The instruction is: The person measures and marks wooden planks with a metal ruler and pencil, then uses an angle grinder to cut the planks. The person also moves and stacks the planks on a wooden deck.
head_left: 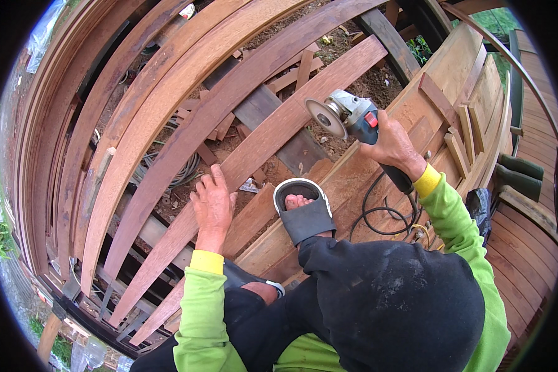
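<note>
My right hand is wrapped round the body of an angle grinder, blue and black with a silver head and a red button. Its round disc stands tilted beside a reddish-brown wooden plank, over the plank's right edge; whether it touches or spins I cannot tell. Lying on the same plank, nearer to me, is my left hand, its fingers somewhat spread and slightly bent, holding nothing loose. The grinder's black cord loops down from its rear end.
More long planks run alongside at the left, with gaps over dark cross beams, wood offcuts and coiled cable. My sandalled foot stands close to the plank. At right lie boards with short wooden blocks and dark boots.
</note>
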